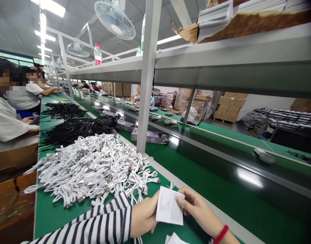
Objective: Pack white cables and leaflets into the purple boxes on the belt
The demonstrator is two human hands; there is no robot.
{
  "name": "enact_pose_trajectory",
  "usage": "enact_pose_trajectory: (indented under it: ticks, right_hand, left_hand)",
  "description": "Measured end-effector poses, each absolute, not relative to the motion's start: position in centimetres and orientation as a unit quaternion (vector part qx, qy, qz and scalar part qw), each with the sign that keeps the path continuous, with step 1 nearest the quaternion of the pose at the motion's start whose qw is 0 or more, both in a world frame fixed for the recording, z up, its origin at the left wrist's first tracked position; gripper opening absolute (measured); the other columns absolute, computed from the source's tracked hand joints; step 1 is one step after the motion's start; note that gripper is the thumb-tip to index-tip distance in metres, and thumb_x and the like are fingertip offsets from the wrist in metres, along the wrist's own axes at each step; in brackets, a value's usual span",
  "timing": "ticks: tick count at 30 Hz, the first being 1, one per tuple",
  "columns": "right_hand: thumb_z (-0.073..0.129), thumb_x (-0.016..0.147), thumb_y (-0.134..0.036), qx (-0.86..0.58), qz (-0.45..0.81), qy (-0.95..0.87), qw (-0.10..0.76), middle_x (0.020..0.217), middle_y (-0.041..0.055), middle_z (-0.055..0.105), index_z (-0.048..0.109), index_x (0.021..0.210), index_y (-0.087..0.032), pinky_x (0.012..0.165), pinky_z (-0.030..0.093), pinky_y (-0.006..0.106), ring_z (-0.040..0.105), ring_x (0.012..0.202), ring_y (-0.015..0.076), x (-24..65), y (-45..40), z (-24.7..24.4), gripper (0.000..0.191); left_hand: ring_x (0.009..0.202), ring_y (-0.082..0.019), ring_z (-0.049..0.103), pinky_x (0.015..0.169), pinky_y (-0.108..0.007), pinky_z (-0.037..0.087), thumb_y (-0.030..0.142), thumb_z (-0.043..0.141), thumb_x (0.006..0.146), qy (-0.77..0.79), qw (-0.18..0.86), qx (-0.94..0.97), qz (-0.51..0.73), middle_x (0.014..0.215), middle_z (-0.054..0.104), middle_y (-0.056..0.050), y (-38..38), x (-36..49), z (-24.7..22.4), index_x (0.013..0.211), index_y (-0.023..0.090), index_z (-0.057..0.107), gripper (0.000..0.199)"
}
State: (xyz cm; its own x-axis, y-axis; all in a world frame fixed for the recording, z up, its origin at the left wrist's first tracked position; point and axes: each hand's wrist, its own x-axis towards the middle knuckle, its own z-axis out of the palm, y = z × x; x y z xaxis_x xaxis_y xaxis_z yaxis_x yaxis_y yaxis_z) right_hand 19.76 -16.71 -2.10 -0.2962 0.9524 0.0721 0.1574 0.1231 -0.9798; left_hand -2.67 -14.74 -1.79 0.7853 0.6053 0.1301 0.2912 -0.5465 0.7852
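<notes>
Over green workbench [51,220]: left hand [143,218], right hand [198,210] clamp paper slip [169,205] between fingers [180,202]; slack grip risks loss among white cables [89,169].

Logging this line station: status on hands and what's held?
Left hand, right hand: both holding white printed slip. More slips on green bench. White USB cable pile beyond left hand.
</notes>
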Motion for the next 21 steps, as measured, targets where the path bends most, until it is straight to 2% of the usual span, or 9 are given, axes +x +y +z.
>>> enact_pose_trajectory:
  ticks: [2, 4, 6, 10, 16, 21]
  right_hand:
    - [0.061, 0.079, -0.063, -0.445, 0.494, -0.625, 0.408, 0.064, -0.0032, 0.048, 0.055, 0.082, -0.017, 0.049, 0.028, 0.023, 0.04, 0.054, 0.0097, 19.8, -16.6, -2.0, 0.047]
    - [0.062, 0.078, -0.062, -0.439, 0.498, -0.622, 0.415, 0.065, -0.0025, 0.05, 0.055, 0.081, -0.017, 0.05, 0.029, 0.023, 0.041, 0.054, 0.0099, 19.9, -16.5, -2.0, 0.046]
    - [0.063, 0.078, -0.061, -0.426, 0.506, -0.621, 0.421, 0.067, -0.0013, 0.052, 0.056, 0.081, -0.016, 0.051, 0.031, 0.023, 0.043, 0.056, 0.0101, 19.9, -16.5, -1.9, 0.045]
    - [0.064, 0.078, -0.06, -0.42, 0.504, -0.617, 0.434, 0.07, -0.0007, 0.052, 0.059, 0.082, -0.016, 0.05, 0.03, 0.023, 0.042, 0.055, 0.0089, 20.0, -16.5, -1.7, 0.044]
    - [0.063, 0.08, -0.059, -0.407, 0.529, -0.616, 0.418, 0.069, -0.0018, 0.05, 0.06, 0.085, -0.017, 0.047, 0.02, 0.022, 0.032, 0.052, 0.0065, 20.2, -16.6, -1.5, 0.042]
    - [0.067, 0.079, -0.054, -0.4, 0.546, -0.61, 0.412, 0.071, -0.0015, 0.053, 0.061, 0.085, -0.017, 0.049, 0.023, 0.022, 0.035, 0.055, 0.007, 20.5, -16.5, -1.7, 0.038]
  left_hand:
    - [0.042, -0.009, 0.048, 0.039, -0.019, 0.041, 0.03, 0.051, 0.088, 0.292, 0.455, 0.821, 0.186, 0.075, 0.061, 0.001, -14.9, -2.7, -1.6, 0.134, 0.022, 0.033, 0.05]
    - [0.043, -0.007, 0.05, 0.036, -0.018, 0.039, 0.031, 0.059, 0.082, 0.308, 0.475, 0.801, 0.192, 0.089, 0.063, -0.003, -15.0, -2.7, -1.2, 0.134, 0.023, 0.033, 0.059]
    - [0.044, -0.007, 0.05, 0.036, -0.017, 0.039, 0.03, 0.062, 0.08, 0.306, 0.478, 0.797, 0.208, 0.093, 0.063, -0.004, -15.2, -2.6, -0.9, 0.132, 0.023, 0.038, 0.058]
    - [0.042, -0.005, 0.048, 0.036, -0.015, 0.038, 0.037, 0.056, 0.085, 0.308, 0.469, 0.794, 0.234, 0.088, 0.063, -0.004, -15.4, -2.6, -0.3, 0.124, 0.019, 0.051, 0.043]
    - [0.039, -0.005, 0.046, 0.034, -0.016, 0.037, 0.044, 0.053, 0.087, 0.322, 0.498, 0.769, 0.239, 0.079, 0.063, -0.003, -15.3, -2.7, -0.3, 0.125, 0.015, 0.054, 0.047]
    - [0.038, -0.004, 0.042, 0.034, -0.017, 0.033, 0.05, 0.052, 0.087, 0.303, 0.494, 0.769, 0.269, 0.077, 0.062, -0.003, -15.2, -2.8, -0.1, 0.119, 0.015, 0.058, 0.048]
